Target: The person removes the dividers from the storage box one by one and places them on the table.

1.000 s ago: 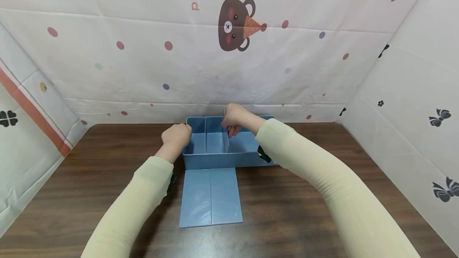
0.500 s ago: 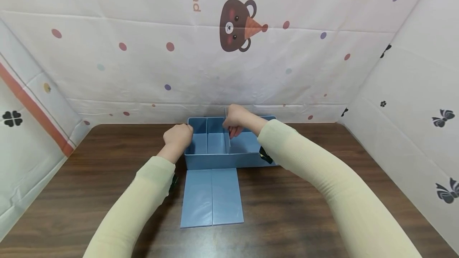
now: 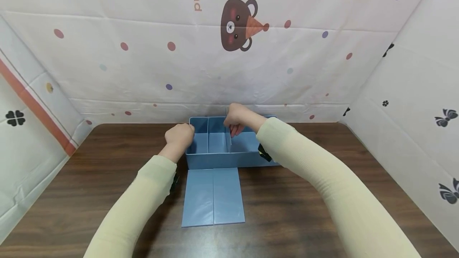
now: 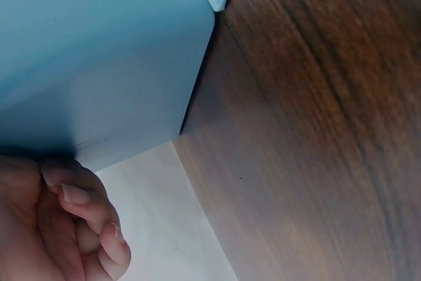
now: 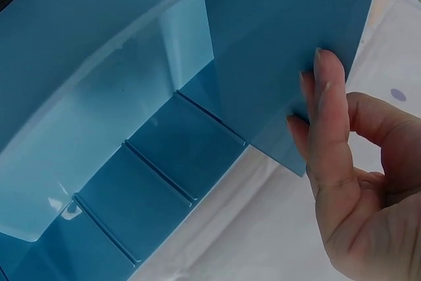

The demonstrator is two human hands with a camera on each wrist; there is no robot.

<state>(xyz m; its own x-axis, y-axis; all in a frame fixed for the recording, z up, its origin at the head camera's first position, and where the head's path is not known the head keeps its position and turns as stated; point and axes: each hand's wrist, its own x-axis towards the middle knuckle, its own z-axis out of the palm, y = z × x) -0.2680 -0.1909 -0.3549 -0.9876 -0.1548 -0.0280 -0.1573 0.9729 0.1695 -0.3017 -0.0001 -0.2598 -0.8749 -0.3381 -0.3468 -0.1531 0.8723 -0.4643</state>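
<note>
A long blue divided box [image 3: 222, 161] lies crosswise at the back of the table. My left hand [image 3: 179, 135] grips the rim of its left end, and the left wrist view has those curled fingers [image 4: 92, 208] against the end wall. With my right hand [image 3: 237, 117] I pinch a thin blue divider panel [image 5: 283, 51] between thumb and fingers. It stands partly inside the box, its far upper corner above the back rim. Another divider [image 3: 208, 136] stands upright to its left. Grooves [image 5: 158, 170] cross the box floor in the right wrist view.
Two flat blue panels [image 3: 199, 198] lie side by side on the brown wooden table [image 3: 294, 214], just in front of the box. A white printed sheet [image 3: 193, 63] hangs close behind the box, and similar sheets border both sides.
The head view has shifted slightly, so the scene sits a little farther right. Both hands, the box and the held divider panel stay almost in place.
</note>
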